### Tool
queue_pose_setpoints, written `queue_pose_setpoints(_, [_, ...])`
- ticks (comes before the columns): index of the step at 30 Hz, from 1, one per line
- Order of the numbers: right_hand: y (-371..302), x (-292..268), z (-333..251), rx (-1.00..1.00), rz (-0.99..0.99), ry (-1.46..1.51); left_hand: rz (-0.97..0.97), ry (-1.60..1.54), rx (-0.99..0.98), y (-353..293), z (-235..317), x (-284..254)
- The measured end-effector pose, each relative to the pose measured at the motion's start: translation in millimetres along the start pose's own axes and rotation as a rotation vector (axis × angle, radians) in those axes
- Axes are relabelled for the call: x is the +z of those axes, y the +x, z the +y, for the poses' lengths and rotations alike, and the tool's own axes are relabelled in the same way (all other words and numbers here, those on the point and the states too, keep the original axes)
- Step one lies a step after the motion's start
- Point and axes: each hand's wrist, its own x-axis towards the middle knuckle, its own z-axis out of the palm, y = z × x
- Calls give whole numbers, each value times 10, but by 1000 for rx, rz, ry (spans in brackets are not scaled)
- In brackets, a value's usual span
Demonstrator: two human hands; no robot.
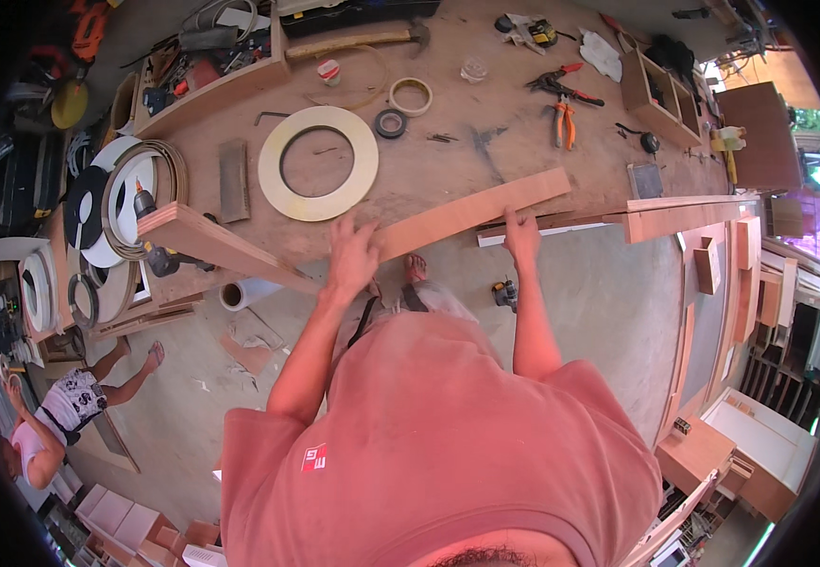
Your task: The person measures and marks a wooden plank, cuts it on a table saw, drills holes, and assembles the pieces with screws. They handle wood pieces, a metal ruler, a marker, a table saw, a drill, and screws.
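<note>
A long, flat wooden strip [471, 214] slants across the near edge of the workbench, its right end raised toward the far side. My left hand [353, 253] is closed round the strip's left end, with its fingers over the top. At the strip's lower edge, right of its middle, my right hand [522, 238] pinches it with the fingertips. Another wooden board [225, 248] runs from the left toward my left hand; whether the hand touches it I cannot tell. Just beyond my left hand lies a large cream roll of edge banding [364, 170].
On the workbench [466, 85] lie a hammer [353, 42], orange-handled pliers [563, 125], tape rolls [411, 96] and a drill [156, 248]. Wooden boards [679, 215] project at the right. A power tool [504, 294] sits on the floor. Another person [55, 416] is at the lower left.
</note>
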Motion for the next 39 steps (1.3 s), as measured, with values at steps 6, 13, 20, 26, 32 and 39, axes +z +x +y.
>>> queue_pose_setpoints(6, [-442,345,-171,213,-85,515,-235,-398,-55,-533,-279,-487])
queue_pose_setpoints(13, [-706,538,-455,-307,328,9,-382,-531,-611,-1281,-1616,-2088])
queue_pose_setpoints(20, [-971,397,-947,-789,8,-216,391,-208,-396,-947,-2431,-2180])
queue_pose_setpoints(26, [-1013,394,-1117,-1004,-184,-393,556,-607,-318,-602,-2618,-1648])
queue_pose_setpoints(32, [-794,332,-1104,-1027,-298,-454,905,-497,-116,-241,-2550,-1455])
queue_pose_setpoints(39, [-721,309,-1120,-1073,-317,-444,1071,-619,-365,-495,-2064,-1729])
